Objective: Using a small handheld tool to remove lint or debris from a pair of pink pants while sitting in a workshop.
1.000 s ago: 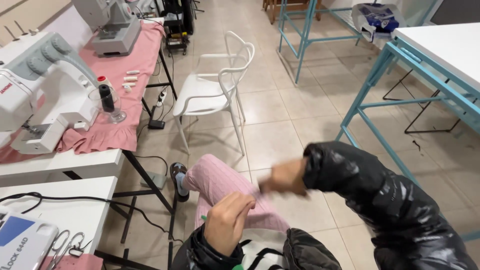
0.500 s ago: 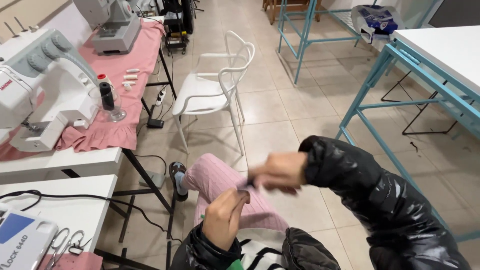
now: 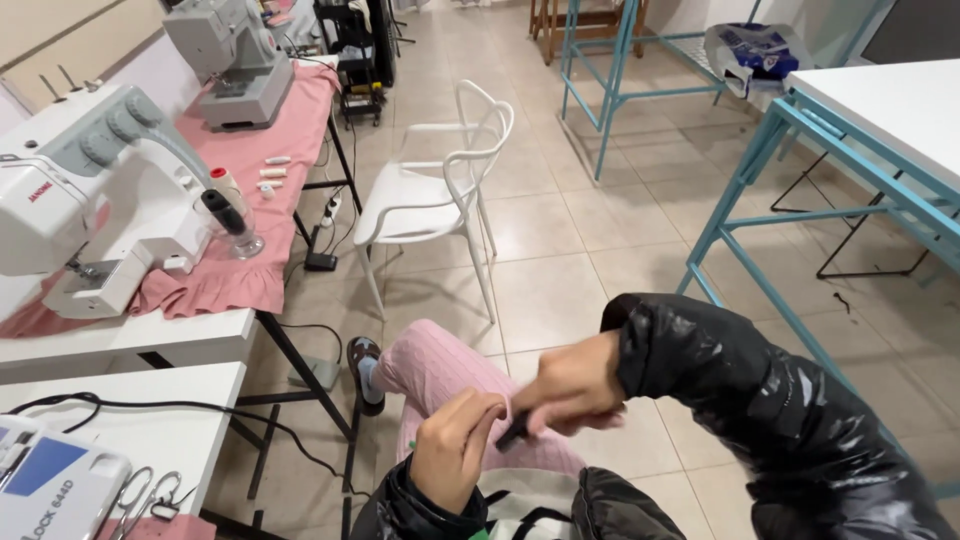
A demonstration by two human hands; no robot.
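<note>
While sitting with one knee raised, the person is holding both hands close together just above a leg in pink trousers [image 3: 440, 375]. The right hand [image 3: 572, 388], coming out of a shiny black jacket sleeve [image 3: 760, 410], is closing its fingers [image 3: 560, 412] tightly around a small dark object [image 3: 514, 432]; only the dark tip is showing below the fist, and what kind of thing it is cannot be told. The left hand [image 3: 455, 450] is sitting just beside it, its fingers [image 3: 478, 408] curling inward and pressing together, their tips touching or nearly touching the dark tip; whether they are pinching it cannot be told. A pale bag with black straps [image 3: 520, 500] is lying in the lap beneath both hands.

To the left, a white sewing machine [image 3: 90, 200] is standing on a pink cloth [image 3: 290, 170] that is covering a long desk [image 3: 150, 340], with a second grey machine [image 3: 225, 60] farther back on the same cloth. A glass holder with a dark spool [image 3: 232, 215] is standing near the first machine. On a nearer white desk [image 3: 150, 420], a black cable [image 3: 120, 408] is running across, and a pair of scissors [image 3: 135, 495] is lying next to a white and blue box [image 3: 50, 490]. A white plastic chair [image 3: 440, 190] is standing on the tiled floor [image 3: 620, 220], well apart from the hands. A blue-framed desk [image 3: 880, 110] is standing on the right.
</note>
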